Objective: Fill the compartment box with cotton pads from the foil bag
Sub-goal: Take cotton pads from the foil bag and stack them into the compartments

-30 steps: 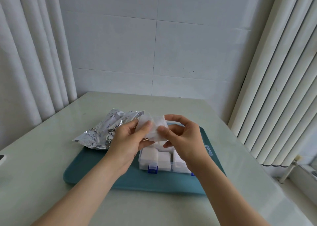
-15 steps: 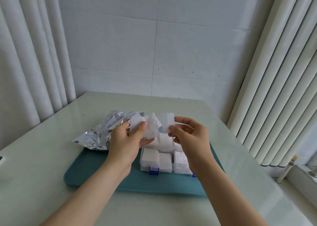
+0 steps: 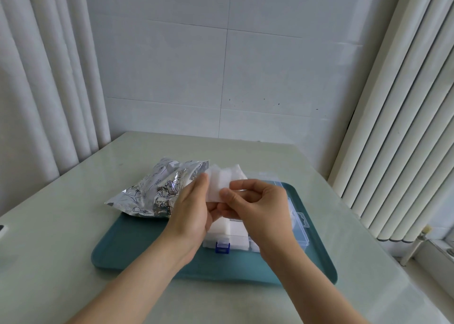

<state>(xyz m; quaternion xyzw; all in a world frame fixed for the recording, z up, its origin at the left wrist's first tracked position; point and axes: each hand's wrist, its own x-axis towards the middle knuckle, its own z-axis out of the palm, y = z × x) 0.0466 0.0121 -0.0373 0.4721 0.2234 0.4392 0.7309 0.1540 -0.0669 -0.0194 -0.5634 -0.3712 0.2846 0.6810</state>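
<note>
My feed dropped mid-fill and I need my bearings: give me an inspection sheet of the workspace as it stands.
Surface: pale green table with a teal tray on it.
Job's things: foil bag lies at the tray's left rear edge; clear compartment box sits on the tray, with stored pads in the compartments that show.
Clutter: small white object at the table's left edge, cut off by the frame.
Hands: left hand and right hand both hold cotton pads above the box.
Cables: nothing seen.
Surroundings: tiled wall behind, curtains left, vertical blinds right.
</note>
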